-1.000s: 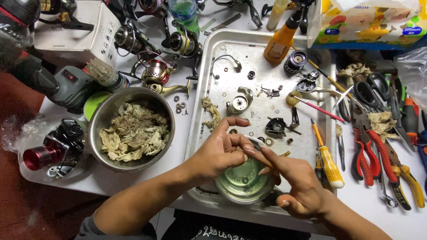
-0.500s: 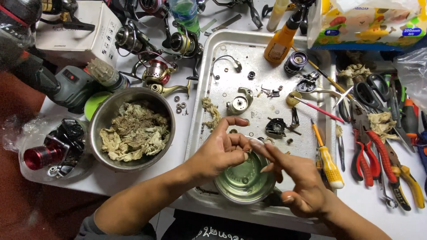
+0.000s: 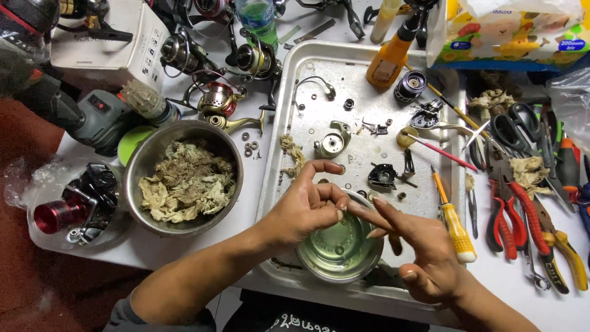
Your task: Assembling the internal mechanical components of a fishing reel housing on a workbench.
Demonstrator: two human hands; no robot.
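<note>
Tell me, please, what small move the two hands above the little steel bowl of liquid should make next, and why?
Probably lower the fingertips toward the small steel bowl. The left hand and right hand meet fingertip to fingertip directly above its greenish liquid, seemingly pinching something too small to make out. Staying over the bowl, inside the metal tray, would likely catch anything that slips.

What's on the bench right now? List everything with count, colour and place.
Metal tray: one, silver, centre, holding small parts.
Small bowl: one, steel, liquid inside, near tray edge.
Large bowl: one, steel, dirty rags inside, left.
Oil bottle: one, orange, tray top.
Screwdriver: one, yellow-handled, right of tray.
Pliers: several, red and orange handles, far right.
Fishing reels: several, metallic, upper left.
Tissue pack: one, colourful, top right.
Left hand: over small bowl, fingertips pinched.
Right hand: beside it, fingers meeting the left's.
</note>
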